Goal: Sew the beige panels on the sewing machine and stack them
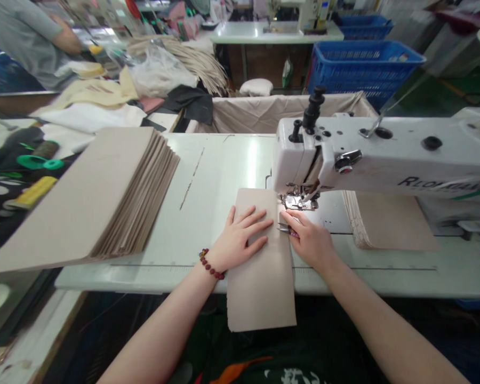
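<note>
A beige fabric panel [260, 293] lies lengthwise on the sewing table, its near end hanging past the front edge. Flat on its middle rests my left hand [242, 234], fingers spread, a beaded bracelet at the wrist. My right hand [310, 237] is closed around small thread snips [288, 230], their blades pointing left over the panel's right edge. Its fingertips touch that edge just in front of the presser foot [298, 202] of the white sewing machine [368, 154]. The panel's far right edge runs up beside the foot; whether it lies under it, I cannot tell.
A tall stack of beige panels [76, 197] stands at the left. Smaller beige pieces [396, 221] lie under the machine arm. Behind are a blue crate [364, 58], a cloth-lined bin [264, 114] and cloth scraps [92, 114]. Another person's arm [56, 32] shows at upper left.
</note>
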Demonstrator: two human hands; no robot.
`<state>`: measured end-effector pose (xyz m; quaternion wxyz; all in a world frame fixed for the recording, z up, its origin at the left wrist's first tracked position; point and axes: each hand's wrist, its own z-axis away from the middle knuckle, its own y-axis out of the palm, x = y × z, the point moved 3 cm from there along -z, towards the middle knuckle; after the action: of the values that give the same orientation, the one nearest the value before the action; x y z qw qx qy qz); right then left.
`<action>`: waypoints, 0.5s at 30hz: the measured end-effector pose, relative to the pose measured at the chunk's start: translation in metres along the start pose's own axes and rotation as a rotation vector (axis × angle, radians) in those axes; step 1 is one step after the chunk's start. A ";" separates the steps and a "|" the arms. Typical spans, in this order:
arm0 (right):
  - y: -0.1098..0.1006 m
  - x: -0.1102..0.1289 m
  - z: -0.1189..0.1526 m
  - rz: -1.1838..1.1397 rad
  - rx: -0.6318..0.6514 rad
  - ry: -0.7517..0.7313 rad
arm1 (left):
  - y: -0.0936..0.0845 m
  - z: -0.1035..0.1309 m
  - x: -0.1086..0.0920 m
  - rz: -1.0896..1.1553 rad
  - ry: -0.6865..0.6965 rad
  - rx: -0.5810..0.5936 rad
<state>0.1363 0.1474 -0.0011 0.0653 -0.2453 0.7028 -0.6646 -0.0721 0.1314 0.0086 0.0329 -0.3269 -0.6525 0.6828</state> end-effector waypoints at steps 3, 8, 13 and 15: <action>0.000 0.000 0.000 -0.006 -0.007 -0.007 | -0.001 0.000 0.000 0.007 -0.004 -0.002; 0.000 -0.001 0.000 -0.019 -0.009 -0.013 | 0.000 0.000 0.000 0.002 0.001 0.003; 0.000 -0.001 0.001 -0.024 -0.013 -0.011 | 0.000 0.000 0.001 -0.001 0.000 0.002; 0.000 -0.001 0.001 -0.026 -0.013 -0.013 | 0.000 0.000 0.000 0.000 0.001 0.002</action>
<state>0.1372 0.1470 -0.0017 0.0597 -0.2592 0.7034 -0.6591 -0.0723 0.1314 0.0082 0.0335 -0.3273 -0.6519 0.6832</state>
